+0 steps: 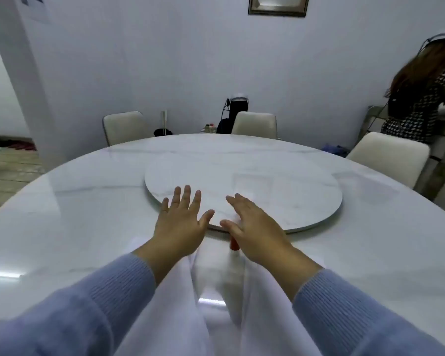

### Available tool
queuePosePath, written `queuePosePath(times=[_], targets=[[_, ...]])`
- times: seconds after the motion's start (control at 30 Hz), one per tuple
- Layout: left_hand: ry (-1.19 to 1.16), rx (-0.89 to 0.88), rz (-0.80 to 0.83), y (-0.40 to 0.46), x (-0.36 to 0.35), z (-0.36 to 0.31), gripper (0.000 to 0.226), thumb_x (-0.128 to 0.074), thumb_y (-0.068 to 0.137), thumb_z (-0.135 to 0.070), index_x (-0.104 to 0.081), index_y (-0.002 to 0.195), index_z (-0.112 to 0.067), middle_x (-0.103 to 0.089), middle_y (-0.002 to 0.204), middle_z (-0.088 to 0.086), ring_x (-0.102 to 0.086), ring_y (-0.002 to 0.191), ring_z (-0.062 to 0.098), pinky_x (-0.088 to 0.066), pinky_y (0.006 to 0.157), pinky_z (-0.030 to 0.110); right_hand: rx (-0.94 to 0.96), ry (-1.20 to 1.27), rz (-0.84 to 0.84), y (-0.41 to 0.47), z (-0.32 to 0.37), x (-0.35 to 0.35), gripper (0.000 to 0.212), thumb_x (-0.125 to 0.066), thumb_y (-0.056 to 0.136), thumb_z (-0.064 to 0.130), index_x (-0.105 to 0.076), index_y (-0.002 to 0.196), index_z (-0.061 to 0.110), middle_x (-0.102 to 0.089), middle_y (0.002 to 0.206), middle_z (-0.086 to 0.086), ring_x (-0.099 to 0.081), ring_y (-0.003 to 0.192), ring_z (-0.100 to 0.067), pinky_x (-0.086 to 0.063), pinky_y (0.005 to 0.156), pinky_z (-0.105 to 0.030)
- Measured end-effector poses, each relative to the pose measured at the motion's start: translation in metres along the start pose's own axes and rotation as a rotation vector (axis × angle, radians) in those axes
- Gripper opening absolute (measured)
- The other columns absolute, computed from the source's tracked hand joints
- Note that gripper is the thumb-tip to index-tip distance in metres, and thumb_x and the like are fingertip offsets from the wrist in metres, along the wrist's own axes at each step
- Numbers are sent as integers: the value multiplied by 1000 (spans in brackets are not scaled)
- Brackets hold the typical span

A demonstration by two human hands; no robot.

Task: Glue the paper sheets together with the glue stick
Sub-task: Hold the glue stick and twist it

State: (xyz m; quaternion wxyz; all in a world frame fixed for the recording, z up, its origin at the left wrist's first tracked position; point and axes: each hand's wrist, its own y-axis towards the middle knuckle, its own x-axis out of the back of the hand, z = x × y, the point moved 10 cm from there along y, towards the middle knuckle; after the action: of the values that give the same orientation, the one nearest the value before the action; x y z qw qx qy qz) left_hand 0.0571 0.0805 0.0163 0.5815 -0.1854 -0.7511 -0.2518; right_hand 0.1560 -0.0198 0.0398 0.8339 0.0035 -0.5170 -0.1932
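Two white paper sheets lie side by side on the round marble table, one under my left forearm (175, 299) and one under my right forearm (265, 317). A glue stick with a red cap (233, 244) stands between them, partly hidden by my right hand. My left hand (180, 222) hovers flat with fingers spread over the near rim of the turntable. My right hand (254, 227) is also flat and spread, just right of it. Neither hand holds anything.
A round marble turntable (267, 181) sits in the table's middle. White chairs (254, 124) stand around the far side. A person in a checked top (419, 106) stands at the far right by a counter.
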Motion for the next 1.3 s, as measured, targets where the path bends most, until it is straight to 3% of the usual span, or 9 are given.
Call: queuePosePath(times=[0.13,0.27,0.4,0.53,0.7,0.8,0.97,1.1,1.3], targets=[[-97,0,33,-27,-21,3,61,-15,98,-41,-2,151,-15,7,160,11,14,146,28,2,119,45,10,40,-96,-7,-1,-9,45,-46,95,8,-43,138,22,-43,143,5,-53,107,-3,-36,86,-15],[-389,0,86,-52,-27,-9,64,-27,98,-43,-5,151,-14,1,161,6,11,147,21,0,118,38,-18,143,-144,-16,-4,-5,46,-48,91,-2,-52,130,22,-52,127,3,-45,68,13,-38,59,0],[-635,-88,49,-69,-23,-26,53,-44,95,-38,-33,144,-21,-33,152,-1,-29,141,17,-28,112,31,-3,319,-240,-32,4,11,33,-57,89,7,-62,119,20,-57,118,-1,-56,91,-2,-45,81,-10],[-883,-157,-54,-83,-3,-37,17,-53,93,-28,-60,108,-30,-66,102,-9,-59,99,10,-46,85,23,-18,657,-342,-48,10,25,30,-69,82,16,-68,109,27,-55,106,-1,-63,95,-20,-55,85,-31],[-1225,-129,56,-92,1,-36,17,-52,94,-17,-68,99,-20,-71,82,0,-66,79,15,-55,81,28,-70,1127,-374,-62,5,21,30,-74,77,12,-66,105,21,-61,70,0,-64,75,-18,-53,76,-29],[-1398,-131,151,-98,-3,-37,18,-53,93,-17,-70,99,-18,-72,79,2,-67,76,15,-56,81,29,-45,1284,-244,-61,10,9,27,-68,75,23,-68,102,18,-75,84,-2,-68,85,-20,-54,81,-34],[-1546,-90,164,-105,-3,-39,19,-56,86,-22,-75,89,-20,-74,81,8,-67,72,17,-56,75,28,-27,1296,-214,-61,18,4,30,-64,78,28,-65,108,22,-76,98,-4,-68,90,-16,-51,81,-34],[-1564,-104,160,-110,-3,-47,19,-55,89,-17,-74,88,-18,-74,78,8,-67,69,16,-58,74,28,-77,1313,-311,-63,10,8,31,-72,64,32,-74,92,19,-66,81,1,-56,72,-14,-48,64,-27],[-1563,-127,160,-111,0,-47,26,-59,74,-33,-72,93,-21,-75,80,6,-70,73,17,-56,74,28,18,1282,-241,-64,19,10,20,-58,84,33,-70,100,28,-74,90,-3,-60,76,-16,-48,69,-30]])
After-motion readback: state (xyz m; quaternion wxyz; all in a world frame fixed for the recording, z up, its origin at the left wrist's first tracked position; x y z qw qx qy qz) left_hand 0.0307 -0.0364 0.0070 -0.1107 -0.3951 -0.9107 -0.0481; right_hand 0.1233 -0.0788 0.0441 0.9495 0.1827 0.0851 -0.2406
